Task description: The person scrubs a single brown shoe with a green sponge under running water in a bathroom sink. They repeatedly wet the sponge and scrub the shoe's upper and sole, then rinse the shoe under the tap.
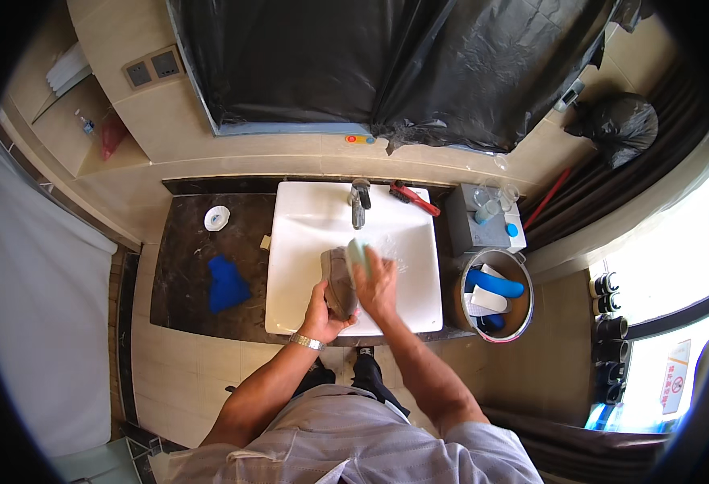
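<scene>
My left hand point(324, 317) grips a grey-brown shoe point(336, 272) over the white washbasin point(291, 290). The shoe is tilted, its lower end resting in my palm and fingers. In my right hand point(378, 289) is a pale green block point(358, 253), held against or very close to the shoe's right side. Motion blur hides whether the block is soap or a sponge. Just beyond the shoe, the chrome tap point(360, 202) points towards me. A red-handled brush point(413, 198) with dark bristles lies on the basin's back right rim.
Left on the dark countertop point(179, 272) are a blue cloth point(227, 284) and a small white dish point(216, 218). At right, a bucket point(526, 314) holds insoles point(488, 299), beside a grey box point(464, 221) bearing clear plastic cups point(487, 211). Black plastic sheeting point(306, 60) covers the wall ahead.
</scene>
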### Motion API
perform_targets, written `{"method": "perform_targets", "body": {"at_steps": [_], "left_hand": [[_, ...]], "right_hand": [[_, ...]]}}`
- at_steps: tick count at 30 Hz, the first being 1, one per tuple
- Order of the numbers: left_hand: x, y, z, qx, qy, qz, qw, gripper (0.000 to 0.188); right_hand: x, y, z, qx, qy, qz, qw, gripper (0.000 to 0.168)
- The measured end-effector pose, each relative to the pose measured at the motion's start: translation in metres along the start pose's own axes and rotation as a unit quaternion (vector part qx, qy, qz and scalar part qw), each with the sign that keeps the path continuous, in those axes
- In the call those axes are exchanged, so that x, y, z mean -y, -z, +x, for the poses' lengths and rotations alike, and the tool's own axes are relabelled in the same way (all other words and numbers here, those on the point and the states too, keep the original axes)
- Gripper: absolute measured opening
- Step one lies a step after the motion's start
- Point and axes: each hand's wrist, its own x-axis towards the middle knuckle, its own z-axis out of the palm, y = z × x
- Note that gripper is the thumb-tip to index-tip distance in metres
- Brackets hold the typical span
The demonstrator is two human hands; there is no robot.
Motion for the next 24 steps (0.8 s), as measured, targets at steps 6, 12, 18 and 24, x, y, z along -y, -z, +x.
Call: {"method": "perform_targets", "body": {"at_steps": [6,12,18,24], "left_hand": [[0.012,0.014,0.012,0.055,-0.042,0.030,0.997,0.059],[0.018,0.001,-0.010,0.000,-0.016,0.024,1.000,0.058],[0.009,0.017,-0.018,0.057,0.028,-0.041,0.997,0.065],[0.004,0.011,-0.028,0.111,0.028,-0.093,0.989,0.069]], "right_hand": [[0.045,0.039,-0.078,0.109,-0.013,0.021,0.994,0.053],[-0.005,-0.028,-0.032,0.048,-0.029,-0.046,0.997,0.052],[-0.034,-0.040,0.027,-0.013,-0.136,0.090,0.986,0.049],[0.010,0.020,-0.005,0.053,0.022,0.099,0.993,0.047]]}}
